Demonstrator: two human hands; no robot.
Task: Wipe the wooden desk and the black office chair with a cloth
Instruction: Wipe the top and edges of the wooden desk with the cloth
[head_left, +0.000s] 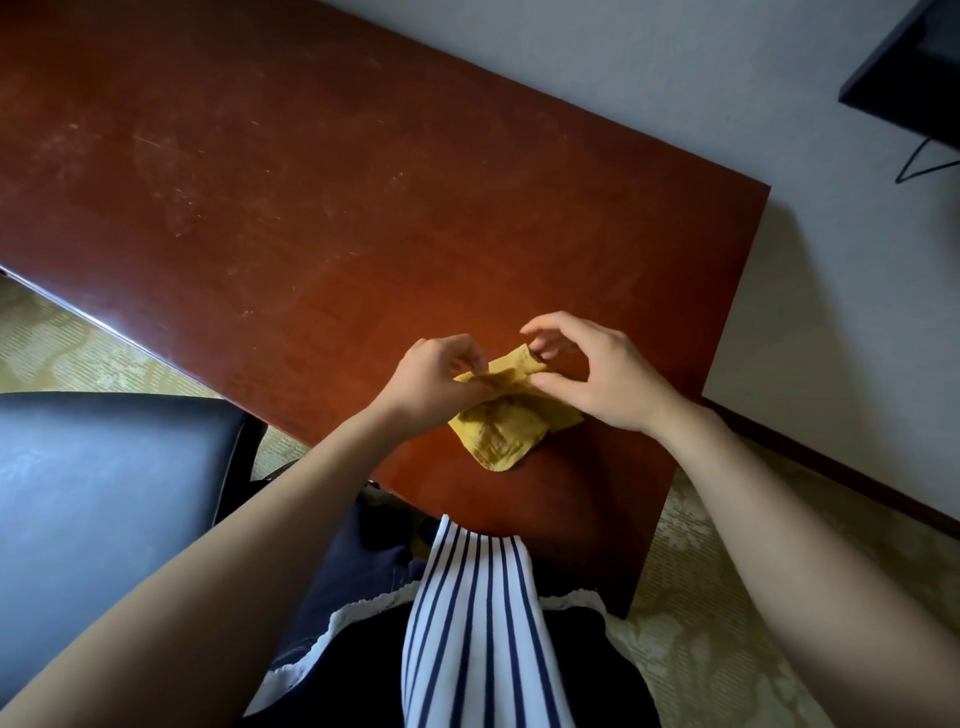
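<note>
At the far left the black office chair (104, 493) shows its smooth padded seat, which stands just beside the near edge of the counter (291, 197). A strip of pale patterned floor (78, 343) shows between them. The counter is a reddish-brown wooden top running from the upper left down to the middle, its surface marked with pale scuffs and smears on the left half.

Near the counter's right end the left hand (436, 384) reaches in from below, its fingers curled and pinching the left side of a fold in the cloth (498, 436). The cloth is mustard-yellow and crumpled. Its lower part lies flat on the counter close to the near edge, while its upper part is lifted off the wood between the two hands.

Just to the right, the right hand (602, 379) grasps the raised upper corner of the cloth between thumb and fingertips, with the forefinger arched above it.

Below the hands, a white garment with dark stripes (467, 623) hangs down over dark clothing trimmed with white lace.

Further right the counter ends at a square corner beside a white wall (675, 78), with a dark baseboard (841, 473) along its foot. In the top right corner a black panel (914, 67) is on the wall, with a thin black cable (919, 161) looping beneath it.
</note>
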